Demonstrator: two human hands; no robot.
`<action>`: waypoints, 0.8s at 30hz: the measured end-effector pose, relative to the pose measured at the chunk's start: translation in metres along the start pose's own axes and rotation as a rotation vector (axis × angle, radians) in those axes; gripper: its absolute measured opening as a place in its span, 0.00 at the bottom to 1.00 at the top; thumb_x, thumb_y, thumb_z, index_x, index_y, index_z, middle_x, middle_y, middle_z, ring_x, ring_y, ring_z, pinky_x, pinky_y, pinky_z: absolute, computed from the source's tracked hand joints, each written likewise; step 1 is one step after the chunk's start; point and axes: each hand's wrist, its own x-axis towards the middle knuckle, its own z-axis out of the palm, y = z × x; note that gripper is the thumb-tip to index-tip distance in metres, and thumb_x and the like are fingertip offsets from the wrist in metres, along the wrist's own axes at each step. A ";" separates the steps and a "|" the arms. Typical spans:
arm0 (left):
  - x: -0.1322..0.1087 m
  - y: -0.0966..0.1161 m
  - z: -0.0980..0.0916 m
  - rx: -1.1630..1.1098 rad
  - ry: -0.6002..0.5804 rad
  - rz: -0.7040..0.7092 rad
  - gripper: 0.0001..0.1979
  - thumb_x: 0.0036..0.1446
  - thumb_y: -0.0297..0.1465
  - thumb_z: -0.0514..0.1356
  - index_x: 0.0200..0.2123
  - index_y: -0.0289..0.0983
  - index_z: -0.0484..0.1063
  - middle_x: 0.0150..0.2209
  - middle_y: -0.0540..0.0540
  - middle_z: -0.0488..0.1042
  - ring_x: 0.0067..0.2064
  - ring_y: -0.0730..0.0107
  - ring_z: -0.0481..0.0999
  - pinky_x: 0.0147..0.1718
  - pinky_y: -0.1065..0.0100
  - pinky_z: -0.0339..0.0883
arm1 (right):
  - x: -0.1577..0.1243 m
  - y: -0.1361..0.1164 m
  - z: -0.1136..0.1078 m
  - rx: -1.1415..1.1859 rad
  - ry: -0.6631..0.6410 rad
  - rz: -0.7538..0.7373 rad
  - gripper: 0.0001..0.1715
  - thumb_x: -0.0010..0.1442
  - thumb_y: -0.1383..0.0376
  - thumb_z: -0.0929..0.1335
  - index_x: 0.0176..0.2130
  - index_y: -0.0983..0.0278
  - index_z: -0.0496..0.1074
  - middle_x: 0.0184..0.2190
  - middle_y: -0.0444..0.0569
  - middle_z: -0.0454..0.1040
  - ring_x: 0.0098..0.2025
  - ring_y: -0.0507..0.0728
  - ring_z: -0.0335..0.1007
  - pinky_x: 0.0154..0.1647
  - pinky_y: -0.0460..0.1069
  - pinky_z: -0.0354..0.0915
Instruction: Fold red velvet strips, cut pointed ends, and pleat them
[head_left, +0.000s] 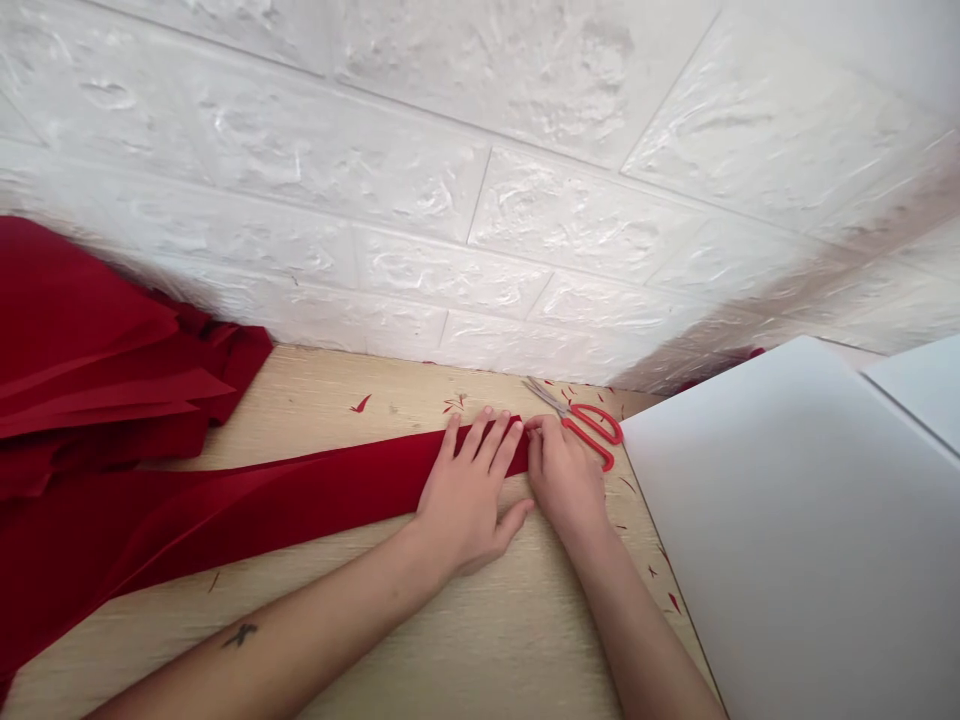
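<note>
A long folded strip of red fabric runs from the left across the wooden table. My left hand lies flat on it near its right end, fingers spread and pressing down. At the strip's right end, my right hand has its fingers closed in a pinch on the fabric's edge; the fingertips are partly hidden. Just beyond my right hand lie scissors with red handles, blades pointing to the upper left and touched by neither hand.
A heap of red fabric is piled at the left against the white brick-patterned wall. Small red scraps are scattered over the wooden table. A large white panel stands at the right.
</note>
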 end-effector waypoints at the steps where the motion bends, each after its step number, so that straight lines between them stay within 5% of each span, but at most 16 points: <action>1: 0.000 0.000 0.000 0.007 -0.008 0.004 0.39 0.69 0.50 0.42 0.73 0.31 0.47 0.74 0.38 0.46 0.75 0.46 0.45 0.71 0.37 0.39 | 0.000 -0.001 0.000 -0.010 -0.005 0.008 0.14 0.71 0.68 0.58 0.48 0.64 0.71 0.43 0.56 0.80 0.45 0.60 0.75 0.33 0.50 0.56; 6: 0.003 0.001 -0.004 -0.014 -0.158 -0.015 0.40 0.69 0.52 0.39 0.72 0.29 0.49 0.73 0.37 0.45 0.75 0.48 0.43 0.71 0.37 0.37 | -0.001 -0.006 0.000 -0.063 0.007 0.076 0.15 0.71 0.67 0.58 0.48 0.64 0.72 0.43 0.57 0.80 0.44 0.61 0.75 0.31 0.50 0.55; 12: 0.004 0.001 -0.007 -0.044 -0.183 -0.029 0.41 0.68 0.53 0.42 0.73 0.30 0.48 0.74 0.37 0.42 0.75 0.48 0.40 0.72 0.38 0.33 | -0.004 0.000 0.005 -0.036 0.052 0.090 0.14 0.71 0.66 0.59 0.48 0.65 0.71 0.42 0.56 0.80 0.41 0.62 0.76 0.33 0.50 0.58; 17: 0.003 0.000 -0.006 -0.038 -0.177 -0.024 0.42 0.67 0.54 0.44 0.73 0.30 0.47 0.74 0.37 0.42 0.76 0.48 0.40 0.72 0.38 0.32 | -0.005 0.003 0.008 0.105 0.247 -0.179 0.19 0.69 0.67 0.57 0.49 0.68 0.72 0.48 0.61 0.78 0.53 0.64 0.72 0.52 0.56 0.65; 21: 0.003 0.000 -0.008 -0.015 -0.233 -0.012 0.43 0.66 0.53 0.46 0.72 0.28 0.47 0.74 0.36 0.41 0.76 0.48 0.37 0.72 0.39 0.29 | -0.002 0.005 0.014 0.328 0.063 -0.413 0.30 0.72 0.57 0.55 0.65 0.70 0.63 0.64 0.63 0.67 0.67 0.61 0.62 0.67 0.59 0.59; 24: 0.003 -0.001 -0.010 -0.008 -0.245 -0.003 0.44 0.64 0.54 0.47 0.72 0.28 0.50 0.74 0.35 0.41 0.76 0.48 0.35 0.72 0.40 0.27 | 0.002 0.009 0.019 0.272 -0.097 -0.490 0.38 0.73 0.52 0.51 0.71 0.70 0.53 0.72 0.61 0.56 0.74 0.61 0.49 0.73 0.63 0.50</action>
